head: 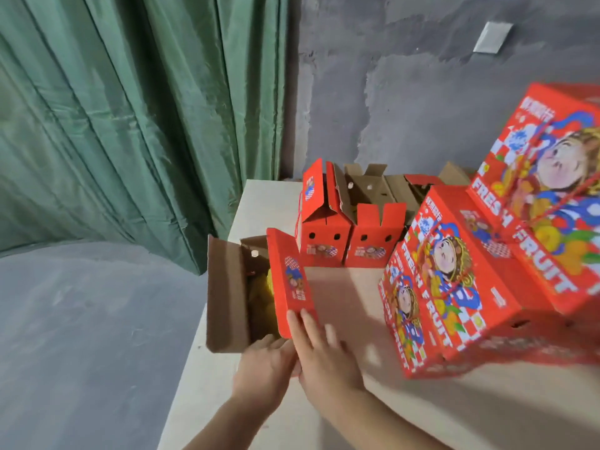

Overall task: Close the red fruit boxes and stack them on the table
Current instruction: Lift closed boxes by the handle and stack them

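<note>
While the open box [240, 293] sits at the table's [341, 297] left edge, long axis running away from us, our right hand [321, 349] lays straight fingers on its red flap [290, 280]; our left hand [266, 365], fingers relaxed, touches the near end.

Bare storeroom (unfinished), concrete wall [422, 76], curtain [130, 108]
</note>
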